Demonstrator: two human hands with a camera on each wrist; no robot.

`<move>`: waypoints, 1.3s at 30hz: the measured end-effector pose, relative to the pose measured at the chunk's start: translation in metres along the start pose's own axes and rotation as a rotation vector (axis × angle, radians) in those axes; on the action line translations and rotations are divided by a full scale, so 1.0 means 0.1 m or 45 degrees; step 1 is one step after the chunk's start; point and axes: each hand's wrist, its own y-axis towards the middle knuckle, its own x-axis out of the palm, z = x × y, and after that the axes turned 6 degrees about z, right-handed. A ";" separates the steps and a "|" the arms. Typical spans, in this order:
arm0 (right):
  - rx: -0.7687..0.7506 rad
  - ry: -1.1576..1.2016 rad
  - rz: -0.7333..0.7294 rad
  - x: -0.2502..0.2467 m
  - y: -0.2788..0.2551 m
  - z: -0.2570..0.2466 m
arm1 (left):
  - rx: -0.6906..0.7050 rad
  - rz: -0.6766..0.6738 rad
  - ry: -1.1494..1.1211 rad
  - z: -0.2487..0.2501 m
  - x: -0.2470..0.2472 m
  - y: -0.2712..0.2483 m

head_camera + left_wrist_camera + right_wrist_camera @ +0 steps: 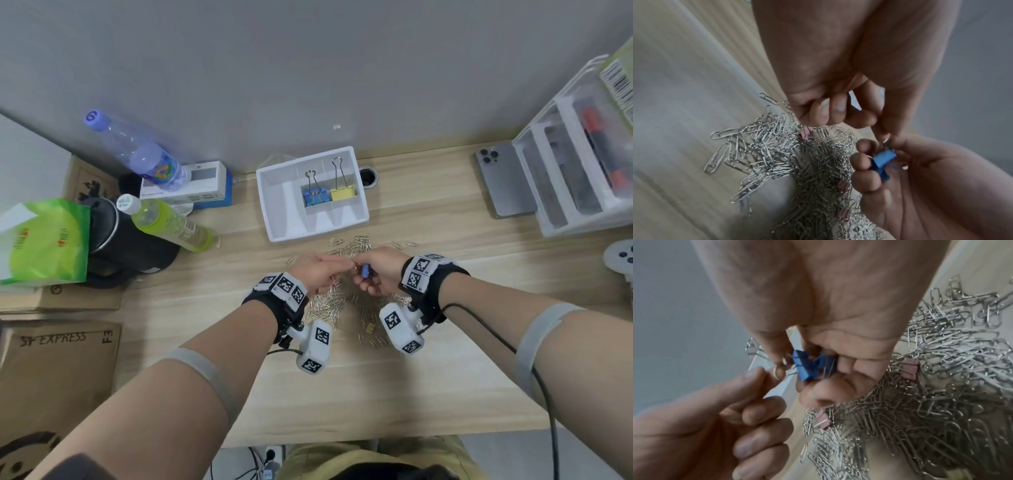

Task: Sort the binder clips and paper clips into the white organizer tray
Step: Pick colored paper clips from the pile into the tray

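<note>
The white organizer tray (274, 205) stands at the back of the desk, with a large blue binder clip (314, 198) and a large yellow one (342, 193) in its middle compartments. In front of it lies a heap of silver paper clips (766, 146) with small pink binder clips (910, 369) mixed in. Just above the heap, my right hand (368, 275) grips two small blue binder clips (807, 368). My left hand (342, 265) meets it, thumb and forefinger pinching a thin wire at those clips. Whether that wire is a clip handle or a paper clip is unclear.
Two bottles (137, 150), a black kettle (113, 233), a green bag (44, 240) and cardboard boxes (58, 370) crowd the left. A phone (503, 181) and a clear drawer unit (582, 164) stand at the right. A cable hole (368, 176) sits beside the tray.
</note>
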 end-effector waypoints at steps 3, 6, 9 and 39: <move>-0.060 0.026 0.075 -0.08 0.04 -0.09 | 0.020 0.070 0.019 0.13 -0.07 -0.01; -0.166 -0.066 0.185 -0.17 0.06 -0.26 | -0.030 0.282 0.181 0.21 -0.24 0.06; -0.317 -0.218 0.240 -0.18 0.11 -0.52 | -0.103 0.358 0.192 0.23 -0.43 0.17; -0.533 -0.778 0.404 -0.28 0.22 -0.46 | 0.044 0.048 0.939 0.15 -0.31 0.17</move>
